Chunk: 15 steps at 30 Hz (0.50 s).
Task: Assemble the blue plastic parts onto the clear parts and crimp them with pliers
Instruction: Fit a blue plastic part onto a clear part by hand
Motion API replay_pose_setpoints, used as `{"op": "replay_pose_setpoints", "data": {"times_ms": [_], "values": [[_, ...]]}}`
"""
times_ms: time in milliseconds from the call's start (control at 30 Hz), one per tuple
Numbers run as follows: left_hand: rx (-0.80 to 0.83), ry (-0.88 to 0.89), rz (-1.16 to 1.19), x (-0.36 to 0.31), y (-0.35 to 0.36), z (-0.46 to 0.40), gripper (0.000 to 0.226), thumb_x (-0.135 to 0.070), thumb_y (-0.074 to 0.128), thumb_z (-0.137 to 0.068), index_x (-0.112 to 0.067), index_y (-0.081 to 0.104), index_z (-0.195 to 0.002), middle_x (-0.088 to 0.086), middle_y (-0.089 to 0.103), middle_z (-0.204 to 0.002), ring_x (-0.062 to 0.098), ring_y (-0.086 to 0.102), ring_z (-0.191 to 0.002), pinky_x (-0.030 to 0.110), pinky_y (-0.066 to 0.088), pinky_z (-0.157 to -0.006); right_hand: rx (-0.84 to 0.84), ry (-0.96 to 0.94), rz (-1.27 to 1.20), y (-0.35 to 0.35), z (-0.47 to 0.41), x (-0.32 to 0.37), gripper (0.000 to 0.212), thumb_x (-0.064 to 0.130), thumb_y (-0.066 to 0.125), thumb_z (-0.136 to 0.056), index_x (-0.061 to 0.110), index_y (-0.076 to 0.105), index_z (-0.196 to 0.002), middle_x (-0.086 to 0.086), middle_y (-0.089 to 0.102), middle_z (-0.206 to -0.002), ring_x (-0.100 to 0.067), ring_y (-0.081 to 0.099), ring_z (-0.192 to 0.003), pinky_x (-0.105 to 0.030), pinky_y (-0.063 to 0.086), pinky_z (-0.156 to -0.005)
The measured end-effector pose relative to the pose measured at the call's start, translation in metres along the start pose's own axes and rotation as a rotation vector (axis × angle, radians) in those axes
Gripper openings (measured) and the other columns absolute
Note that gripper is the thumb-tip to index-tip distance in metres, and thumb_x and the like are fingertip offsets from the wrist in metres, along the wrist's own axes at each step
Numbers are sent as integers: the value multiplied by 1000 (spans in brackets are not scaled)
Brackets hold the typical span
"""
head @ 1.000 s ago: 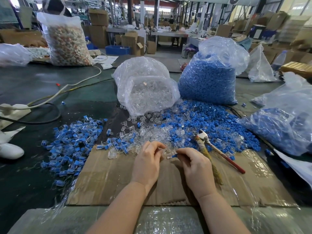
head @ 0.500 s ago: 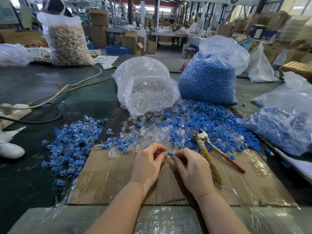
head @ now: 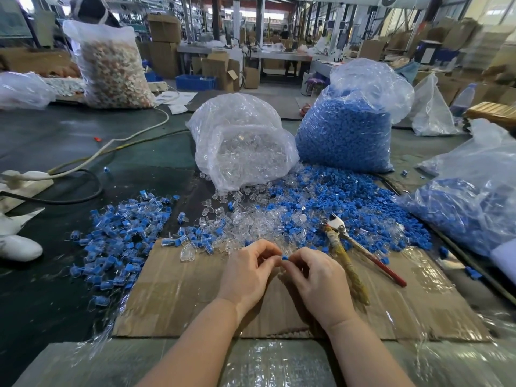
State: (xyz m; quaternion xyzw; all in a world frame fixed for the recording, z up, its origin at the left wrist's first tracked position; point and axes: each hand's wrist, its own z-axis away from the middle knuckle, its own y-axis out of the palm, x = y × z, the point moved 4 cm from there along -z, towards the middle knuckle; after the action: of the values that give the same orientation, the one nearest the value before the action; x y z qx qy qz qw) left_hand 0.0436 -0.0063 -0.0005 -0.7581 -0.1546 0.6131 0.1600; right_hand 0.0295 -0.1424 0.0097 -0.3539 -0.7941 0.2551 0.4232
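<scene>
Blue part (head: 284, 257) between both grips.

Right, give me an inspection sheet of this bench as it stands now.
Surface: dark bench top; taped cardboard sheet under the hands.
Job's things: loose blue parts and clear parts heaped beyond the cardboard; assembled pieces piled to the left; pliers lying on the cardboard, unheld.
Clutter: bag of clear parts, bag of blue parts, further bag of blue parts at the right.
Grippers: left hand and right hand meet, pinching one small blue part.
Cables: white cable and black cable at the left.
Surroundings: cardboard boxes, blue crate.
</scene>
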Motion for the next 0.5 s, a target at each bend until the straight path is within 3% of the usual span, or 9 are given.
{"op": "replay_pose_setpoints", "data": {"times_ms": [200, 367, 500], "values": [[-37, -40, 85, 2, -2, -2, 25, -10, 62, -87, -34, 61, -78, -9, 67, -76, 1, 63, -71, 25, 55, -73, -64, -20, -77, -7, 0, 3, 14, 19, 76, -77, 12, 65, -79, 7, 60, -71, -11, 54, -65, -28, 47, -62], [-7, -30, 101, 0, -2, -1, 25, -10, 60, -89, -35, 61, -85, -7, 68, -80, 4, 65, -74, 30, 56, -77, -21, -56, -109, -7, -1, 5, 24, 16, 74, -79, 15, 67, -102, 14, 55, -86, -2, 49, -76, -22, 46, -71], [16, -24, 86, -1, -1, -1, 21, -11, 59, -89, -32, 65, -88, -7, 69, -80, 5, 66, -77, 31, 56, -78, 20, -77, -119, -7, -1, 6, 24, 13, 74, -79, 17, 70, -103, 10, 57, -87, -5, 53, -77, -24, 48, -71]]}}
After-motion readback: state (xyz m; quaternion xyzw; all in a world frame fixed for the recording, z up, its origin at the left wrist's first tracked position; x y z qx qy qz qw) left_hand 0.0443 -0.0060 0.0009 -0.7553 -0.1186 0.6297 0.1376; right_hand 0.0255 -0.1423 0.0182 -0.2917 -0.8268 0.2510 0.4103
